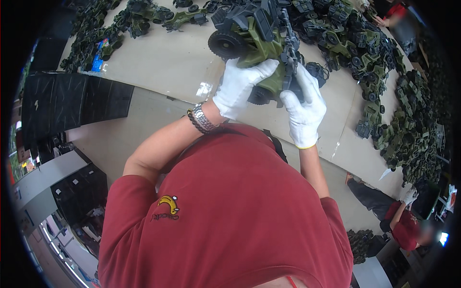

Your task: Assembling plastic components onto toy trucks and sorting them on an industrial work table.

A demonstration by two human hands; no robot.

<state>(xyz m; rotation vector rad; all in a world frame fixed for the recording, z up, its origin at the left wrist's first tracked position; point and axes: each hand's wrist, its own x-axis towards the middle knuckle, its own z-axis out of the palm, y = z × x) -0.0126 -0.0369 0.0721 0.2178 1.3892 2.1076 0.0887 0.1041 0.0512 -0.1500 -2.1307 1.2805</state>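
Head view: the left hand (240, 87) grips a green toy vehicle (267, 52), held between and just beyond both hands; the right hand (306, 106) clasps its dark side. Looks like two-handed handling, calling next for steady support.

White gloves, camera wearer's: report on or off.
On: white fabric covers the left hand and right hand, both at the green toy vehicle.

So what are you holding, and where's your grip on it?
A toy vehicle: left hand on its green side between two wheels, right hand on its dark part.
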